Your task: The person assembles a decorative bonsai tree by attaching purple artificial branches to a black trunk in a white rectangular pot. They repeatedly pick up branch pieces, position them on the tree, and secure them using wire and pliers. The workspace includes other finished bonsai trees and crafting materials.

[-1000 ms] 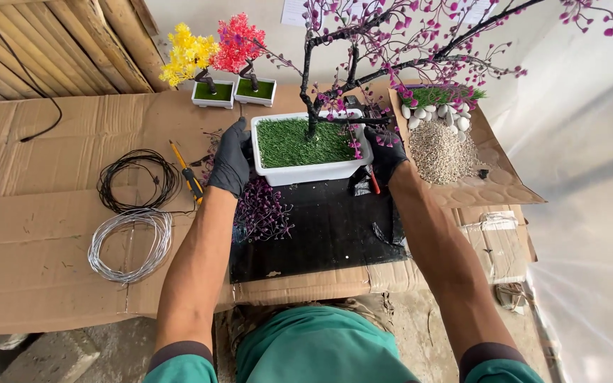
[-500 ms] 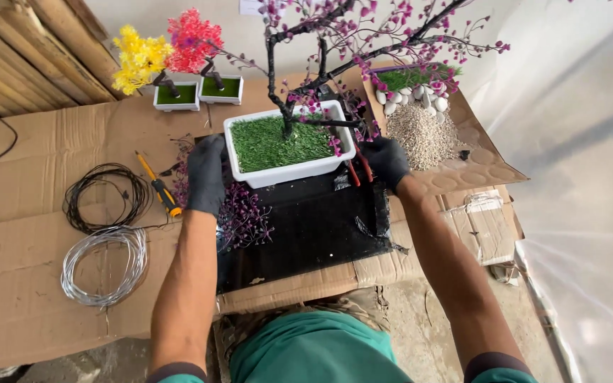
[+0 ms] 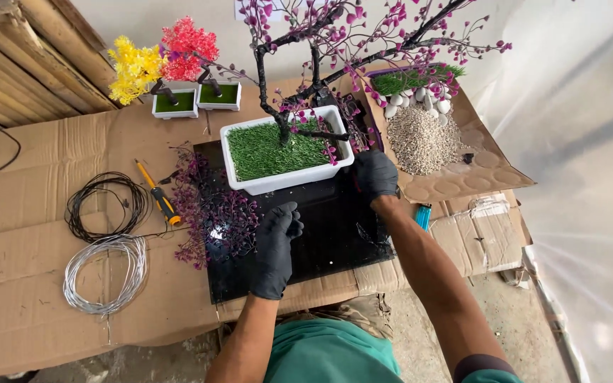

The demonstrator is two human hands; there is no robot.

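Note:
A white rectangular pot (image 3: 289, 177) filled with green fake grass holds an artificial tree with dark branches (image 3: 267, 78) and purple-pink blossoms. It rests on a black mat (image 3: 321, 241). My right hand (image 3: 375, 174), in a black glove, touches the pot's right end. Also gloved in black, my left hand (image 3: 275, 248) lies on the mat in front of the pot, fingers loosely curled, holding nothing that I can see. A pile of loose purple blossom sprigs (image 3: 211, 213) lies just left of that hand.
Cardboard (image 3: 30, 234) covers the surface. A black wire coil (image 3: 104, 206), a silver wire coil (image 3: 104, 273) and a yellow-handled tool (image 3: 159, 195) lie at left. Two small potted trees, yellow (image 3: 136, 71) and red (image 3: 189, 46), stand behind. Gravel (image 3: 423, 142), white stones and a blue lighter (image 3: 423, 216) sit right.
My left hand has left the pot's left end and dropped onto the mat in front of it. The right hand stays at the pot's right end.

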